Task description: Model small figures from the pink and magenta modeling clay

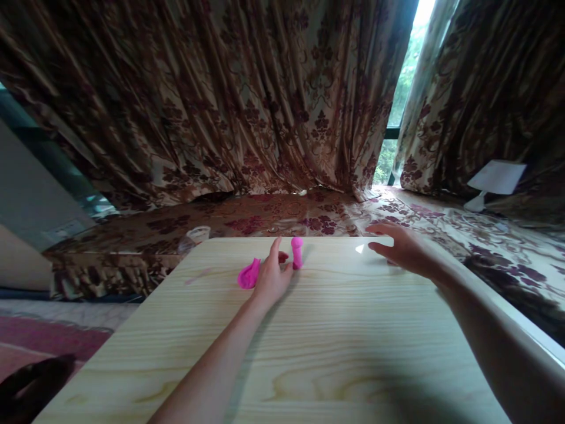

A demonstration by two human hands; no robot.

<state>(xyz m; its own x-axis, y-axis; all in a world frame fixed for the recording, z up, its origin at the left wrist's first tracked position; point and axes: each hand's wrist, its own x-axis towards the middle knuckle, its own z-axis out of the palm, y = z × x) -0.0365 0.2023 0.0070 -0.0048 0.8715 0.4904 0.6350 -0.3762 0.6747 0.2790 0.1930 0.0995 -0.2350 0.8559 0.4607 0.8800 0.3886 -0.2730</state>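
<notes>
A small bright pink upright piece, with a round knob on top of a short stem, stands near the far edge of the pale wood-grain table. My left hand is just left of it, fingers apart, the thumb close to its base; I cannot tell whether they touch. On that hand's other side lies a flat, rounded pink piece with a narrow neck, partly covered by the hand. Over the table's far right part, my right hand is open, thumb and fingers spread with nothing between them.
Behind the table runs a ledge covered in floral cloth, below patterned curtains. A clear plastic container is beyond the far left corner. A white lamp stands at right. A small bright patch shows on the tabletop near my right hand.
</notes>
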